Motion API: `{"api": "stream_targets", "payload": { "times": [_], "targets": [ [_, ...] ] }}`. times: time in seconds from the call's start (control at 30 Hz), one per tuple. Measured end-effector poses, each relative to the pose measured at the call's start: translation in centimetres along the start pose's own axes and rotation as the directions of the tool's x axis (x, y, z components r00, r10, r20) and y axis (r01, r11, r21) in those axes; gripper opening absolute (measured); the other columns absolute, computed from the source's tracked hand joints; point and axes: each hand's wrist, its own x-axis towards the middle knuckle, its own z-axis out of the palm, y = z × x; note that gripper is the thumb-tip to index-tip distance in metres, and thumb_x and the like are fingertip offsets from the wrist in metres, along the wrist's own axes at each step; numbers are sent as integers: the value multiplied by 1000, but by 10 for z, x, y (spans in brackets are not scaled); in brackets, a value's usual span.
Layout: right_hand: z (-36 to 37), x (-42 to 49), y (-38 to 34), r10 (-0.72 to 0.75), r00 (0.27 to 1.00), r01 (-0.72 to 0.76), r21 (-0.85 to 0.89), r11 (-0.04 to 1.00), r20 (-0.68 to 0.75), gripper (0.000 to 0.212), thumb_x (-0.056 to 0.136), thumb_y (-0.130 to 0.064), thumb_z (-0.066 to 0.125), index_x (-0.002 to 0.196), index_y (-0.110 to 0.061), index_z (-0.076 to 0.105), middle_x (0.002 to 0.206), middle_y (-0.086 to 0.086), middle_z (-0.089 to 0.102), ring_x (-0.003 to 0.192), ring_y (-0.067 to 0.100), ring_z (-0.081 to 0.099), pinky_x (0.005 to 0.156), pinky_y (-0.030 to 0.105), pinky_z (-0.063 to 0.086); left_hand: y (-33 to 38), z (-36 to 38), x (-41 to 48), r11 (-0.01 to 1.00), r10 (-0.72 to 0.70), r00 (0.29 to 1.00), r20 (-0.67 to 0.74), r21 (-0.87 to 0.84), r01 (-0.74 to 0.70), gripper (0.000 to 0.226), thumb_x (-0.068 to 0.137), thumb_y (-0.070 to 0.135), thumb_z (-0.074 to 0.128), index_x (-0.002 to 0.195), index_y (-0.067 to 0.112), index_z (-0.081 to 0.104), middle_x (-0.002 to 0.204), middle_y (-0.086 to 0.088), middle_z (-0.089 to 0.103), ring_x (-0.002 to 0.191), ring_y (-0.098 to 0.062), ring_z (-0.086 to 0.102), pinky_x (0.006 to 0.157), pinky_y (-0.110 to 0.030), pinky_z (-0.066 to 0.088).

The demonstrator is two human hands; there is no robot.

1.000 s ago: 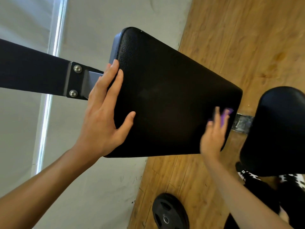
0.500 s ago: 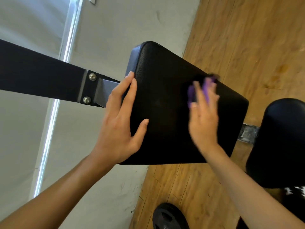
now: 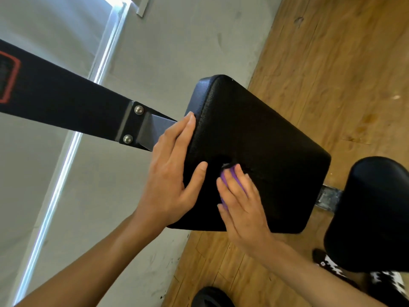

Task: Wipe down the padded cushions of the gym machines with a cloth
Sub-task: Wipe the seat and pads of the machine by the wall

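Right hand point(image 3: 241, 204) with purple cloth point(image 3: 230, 176) now sits low on the black cushion point(image 3: 265, 138), down from mid-pad, just beside the left thumb. Right fingers are straight, pressing the cloth flat against the pad face with no grasp. Left hand point(image 3: 172, 173) stays flat on the cushion's left edge, fingers extended, beside the bolted frame arm point(image 3: 66, 96). Second black pad point(image 3: 371, 213) sits at right, wood floor point(image 3: 332, 63) below.
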Motion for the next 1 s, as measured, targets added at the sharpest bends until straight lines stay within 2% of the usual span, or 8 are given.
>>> {"api": "stream_targets", "payload": {
  "times": [0.1,0.2,0.3,0.43,0.53,0.63,0.77,1.0],
  "targets": [
    [0,49,2,2,998,-4,-24,1000,-57,49,110,-16,33,158,-13,24,166,3,24,157,30,13,127,51,8,-2,0,-3,999,-31,999,-25,-17,31,65,103,33,46,158,0,36,158,-12,41,144,-23,42,112,-55,42],
    [-16,146,5,247,934,-214,149,965,-260,49,108,-12,38,156,-7,33,164,11,30,155,31,21,127,53,13,-2,-2,-4,999,-33,999,-33,-23,32,63,104,33,42,158,2,36,157,-12,43,139,-23,44,109,-54,43],
    [-19,176,3,302,889,-252,184,950,-345,45,107,-11,41,151,-4,45,158,11,43,152,26,31,125,51,23,-2,-1,-2,999,-45,999,-26,-26,44,62,104,32,38,158,2,37,157,-11,43,140,-23,44,111,-53,42],
    [20,59,-37,46,984,-42,27,999,-174,47,104,-3,43,150,-8,41,159,13,37,152,31,30,126,48,20,-4,-3,-2,999,-18,999,-30,-33,17,60,104,28,30,156,-1,38,158,-13,42,142,-23,43,114,-51,40],
    [26,-5,-38,-156,986,151,-95,984,-53,47,107,-6,47,152,-16,39,158,4,37,153,23,29,123,42,26,-4,-2,-4,998,-37,999,-20,-43,36,59,105,26,27,157,1,36,159,-12,41,143,-21,41,115,-51,39],
    [8,58,-15,48,980,-50,-9,999,-193,47,105,-6,44,152,-10,40,161,12,35,153,30,28,125,49,22,-5,-1,-3,999,-36,999,-24,9,36,57,106,25,36,158,1,36,158,-12,41,142,-18,41,116,-49,39],
    [-22,148,30,415,838,-361,209,909,-355,45,108,-13,40,153,-7,42,162,13,37,154,27,26,125,49,24,-3,1,0,998,-31,999,-42,58,34,60,102,22,47,157,0,37,154,-14,44,140,-22,42,115,-47,40],
    [13,-19,6,368,920,-352,127,927,-133,51,110,-18,34,159,-20,19,167,2,20,158,24,13,129,42,10,-2,4,-3,990,-17,999,-42,137,22,64,100,23,52,157,0,35,152,-16,43,136,-19,41,112,-47,42]
  ]
}}
